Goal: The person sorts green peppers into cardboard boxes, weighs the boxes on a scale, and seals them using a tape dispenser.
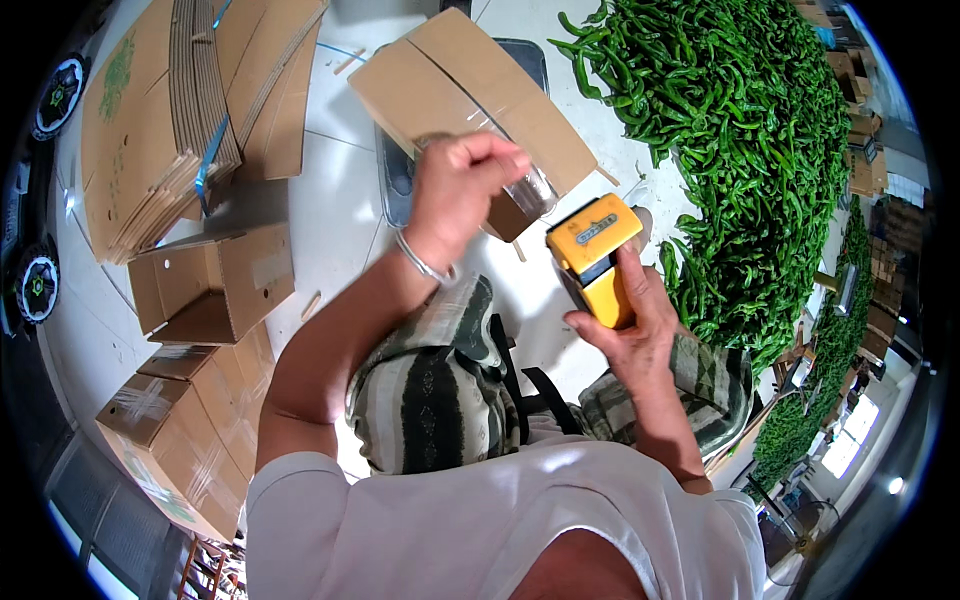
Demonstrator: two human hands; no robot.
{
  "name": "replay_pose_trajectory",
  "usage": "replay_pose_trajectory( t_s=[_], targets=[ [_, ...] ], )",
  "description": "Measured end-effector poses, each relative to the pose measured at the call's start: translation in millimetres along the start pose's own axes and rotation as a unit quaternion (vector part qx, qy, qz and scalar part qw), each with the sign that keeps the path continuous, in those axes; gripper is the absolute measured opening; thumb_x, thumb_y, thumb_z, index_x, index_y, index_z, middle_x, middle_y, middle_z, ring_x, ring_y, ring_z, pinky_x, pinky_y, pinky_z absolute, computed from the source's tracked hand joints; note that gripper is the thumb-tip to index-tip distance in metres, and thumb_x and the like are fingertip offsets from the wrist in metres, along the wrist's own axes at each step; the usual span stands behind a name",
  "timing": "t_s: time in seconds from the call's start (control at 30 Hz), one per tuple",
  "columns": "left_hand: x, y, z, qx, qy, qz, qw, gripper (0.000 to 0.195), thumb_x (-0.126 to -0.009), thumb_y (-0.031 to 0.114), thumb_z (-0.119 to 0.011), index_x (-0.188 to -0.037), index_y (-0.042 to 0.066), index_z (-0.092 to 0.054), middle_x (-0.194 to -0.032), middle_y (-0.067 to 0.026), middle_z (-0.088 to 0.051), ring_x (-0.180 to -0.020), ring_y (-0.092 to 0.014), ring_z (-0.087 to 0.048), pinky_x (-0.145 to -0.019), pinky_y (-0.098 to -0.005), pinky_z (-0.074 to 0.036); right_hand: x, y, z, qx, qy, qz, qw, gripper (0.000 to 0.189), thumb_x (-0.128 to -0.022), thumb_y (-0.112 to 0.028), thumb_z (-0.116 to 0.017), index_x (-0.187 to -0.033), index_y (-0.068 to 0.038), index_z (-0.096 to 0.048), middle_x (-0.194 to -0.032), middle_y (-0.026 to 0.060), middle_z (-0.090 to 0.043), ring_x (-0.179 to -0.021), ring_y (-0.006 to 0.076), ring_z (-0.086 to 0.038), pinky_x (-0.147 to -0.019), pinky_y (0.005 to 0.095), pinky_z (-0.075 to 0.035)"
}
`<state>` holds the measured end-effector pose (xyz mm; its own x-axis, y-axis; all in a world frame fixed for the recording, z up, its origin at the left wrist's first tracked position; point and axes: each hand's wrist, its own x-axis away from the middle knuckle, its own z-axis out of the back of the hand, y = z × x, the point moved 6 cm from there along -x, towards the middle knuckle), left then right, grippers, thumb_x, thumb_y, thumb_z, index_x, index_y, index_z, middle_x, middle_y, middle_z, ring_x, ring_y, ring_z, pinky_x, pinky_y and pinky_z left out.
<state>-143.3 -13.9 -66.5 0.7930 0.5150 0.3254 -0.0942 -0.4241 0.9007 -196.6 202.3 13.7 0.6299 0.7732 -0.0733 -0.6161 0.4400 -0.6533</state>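
In my right hand is a yellow hand-held tape dispenser, gripped by its lower end with the thumb along its side. My left hand is raised over the near side of a cardboard box, thumb and fingers drawn together. Whether anything thin is pinched between them cannot be told. Shiny clear tape lies over the box's near end, just right of my left hand. The box has its flaps folded together along a seam and rests tilted on a dark plastic stand or crate.
A large heap of green peppers covers the floor at right. Flattened cartons bound with blue strap stand at upper left. Below them are an open box and taped cartons. A wheeled vehicle stands at the left rim.
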Motion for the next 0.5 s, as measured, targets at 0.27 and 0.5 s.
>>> replay_pose_trajectory(
  t_s=[0.27,0.5],
  targets=[
    [-78,30,60,-0.297,0.138,-0.133,0.935,0.012,-0.083,0.013,-0.069,-0.083,0.001,-0.068,-0.072,-0.0012,-0.065,-0.066,-0.007,-0.057,-0.065,-0.0238,-0.047,-20,13,6,0.089,-0.087,-0.073,0.990,0.085,-0.064,-0.039,-0.083,-0.139,-0.019,-0.050,-0.092,0.0169,-0.062,-0.078,0.0304,-0.061,-0.073,0.0390,-0.052],
    [-73,39,45,-0.559,0.167,-0.261,0.769,0.017,-0.079,0.015,-0.069,-0.091,0.005,-0.063,-0.085,-0.0112,-0.062,-0.088,-0.033,-0.060,-0.075,-0.0415,-0.049,-20,36,-14,0.065,-0.096,-0.061,0.991,0.081,-0.068,-0.047,-0.078,-0.140,-0.026,-0.048,-0.087,0.0177,-0.060,-0.075,0.0335,-0.063,-0.068,0.0444,-0.054]
  ],
)
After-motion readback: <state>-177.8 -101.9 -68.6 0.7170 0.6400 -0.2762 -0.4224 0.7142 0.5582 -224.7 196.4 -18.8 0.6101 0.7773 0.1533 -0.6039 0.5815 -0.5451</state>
